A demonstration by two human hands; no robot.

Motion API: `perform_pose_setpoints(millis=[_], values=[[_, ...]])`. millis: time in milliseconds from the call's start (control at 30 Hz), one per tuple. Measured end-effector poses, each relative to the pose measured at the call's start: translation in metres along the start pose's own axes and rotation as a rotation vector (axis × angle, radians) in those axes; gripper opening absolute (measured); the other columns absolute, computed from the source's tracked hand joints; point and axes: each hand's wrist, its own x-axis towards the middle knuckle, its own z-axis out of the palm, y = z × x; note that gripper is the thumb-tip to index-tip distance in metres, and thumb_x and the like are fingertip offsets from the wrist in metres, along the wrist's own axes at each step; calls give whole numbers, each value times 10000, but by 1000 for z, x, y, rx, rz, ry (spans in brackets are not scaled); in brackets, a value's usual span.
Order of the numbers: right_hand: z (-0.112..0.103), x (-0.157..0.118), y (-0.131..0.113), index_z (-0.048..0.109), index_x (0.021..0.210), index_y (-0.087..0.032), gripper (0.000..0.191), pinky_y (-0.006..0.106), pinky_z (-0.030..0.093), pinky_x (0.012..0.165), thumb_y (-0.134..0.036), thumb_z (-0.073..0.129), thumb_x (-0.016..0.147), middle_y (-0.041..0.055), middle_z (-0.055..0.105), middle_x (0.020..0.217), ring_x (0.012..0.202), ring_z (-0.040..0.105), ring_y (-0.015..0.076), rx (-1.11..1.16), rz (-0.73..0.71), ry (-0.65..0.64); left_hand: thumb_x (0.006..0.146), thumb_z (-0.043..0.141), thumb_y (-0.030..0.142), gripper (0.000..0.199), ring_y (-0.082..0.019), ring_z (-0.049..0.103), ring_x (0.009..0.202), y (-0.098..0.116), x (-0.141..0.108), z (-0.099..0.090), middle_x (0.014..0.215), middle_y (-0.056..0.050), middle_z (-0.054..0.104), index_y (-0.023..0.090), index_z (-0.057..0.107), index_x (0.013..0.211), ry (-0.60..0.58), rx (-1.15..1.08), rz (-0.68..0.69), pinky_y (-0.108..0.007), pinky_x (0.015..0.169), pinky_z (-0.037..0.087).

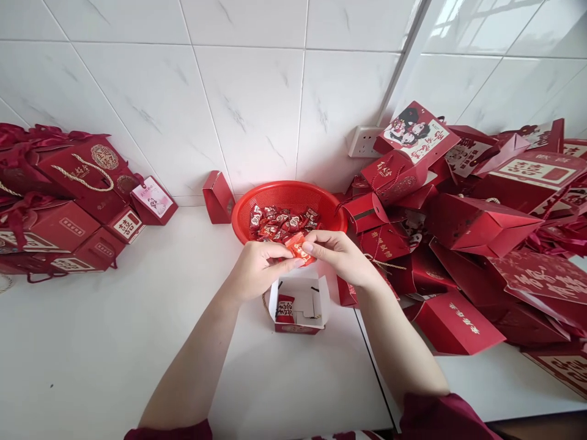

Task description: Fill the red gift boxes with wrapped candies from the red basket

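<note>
Both of my hands hold one orange-red wrapped candy [298,246] between them, above the front rim of a red plastic basket [247,211]. My left hand [265,266] pinches its left side, and my right hand [336,255] grips its right side. Many dark red wrapped candies [278,221] lie in the basket. Just below my hands an open box [299,328], white inside and red outside, stands on the white table. One dark red packet [285,309] rests in its left part. A twisted gold cord shows at the box's left side.
Red gift boxes and bags [76,177] are stacked at the left. A large heap of red boxes [481,226] covers the right side. One small red box [218,197] stands left of the basket, by the tiled wall. A wall socket [364,142] is behind the heap.
</note>
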Motion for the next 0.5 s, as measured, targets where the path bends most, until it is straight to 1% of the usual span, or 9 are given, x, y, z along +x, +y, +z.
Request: perform_pose_setpoints(millis=[67, 133, 267, 333, 400, 500], values=[[-2, 0, 1, 671, 824, -175, 257, 282, 449, 736, -410, 637, 924, 8, 631, 793, 746, 556, 134, -3, 0, -28, 839, 716, 351, 195, -130, 565, 662, 3, -1, 0, 707, -15, 676, 171, 778, 792, -1, 12, 32, -246, 604, 450], [-2, -1, 1, 659, 821, -173, 265, 279, 452, 727, -417, 637, 923, 8, 629, 788, 741, 554, 135, -47, -15, -26, 837, 716, 367, 207, -136, 572, 679, 5, -1, 0, 726, -17, 677, 171, 769, 799, 1, 37, 11, -245, 605, 452], [1, -3, -1, 654, 859, -172, 272, 277, 486, 747, -431, 616, 933, 25, 644, 841, 792, 592, 147, -193, -18, 9, 842, 689, 438, 333, -121, 520, 589, 9, -2, 0, 613, 2, 580, 161, 667, 659, 65, 151, -48, -235, 503, 377], [2, -5, -2, 631, 869, -177, 287, 265, 514, 704, -451, 590, 944, 20, 638, 829, 758, 624, 140, -158, 38, -27, 872, 638, 464, 382, -130, 524, 587, 10, -1, -1, 612, -7, 572, 162, 634, 639, 44, 159, -46, -241, 495, 369], [3, -5, -3, 601, 881, -181, 297, 256, 544, 647, -471, 583, 943, 12, 628, 819, 699, 660, 135, -54, 111, -94, 893, 599, 473, 393, -150, 555, 625, 12, -1, -2, 642, -22, 595, 165, 635, 651, -16, 141, -40, -250, 522, 398], [4, -6, -3, 586, 902, -181, 295, 261, 573, 628, -474, 593, 937, 9, 620, 824, 675, 684, 139, 31, 133, -138, 901, 575, 475, 398, -171, 583, 667, 14, -1, -5, 670, -34, 620, 167, 643, 659, -76, 134, -42, -261, 565, 432]])
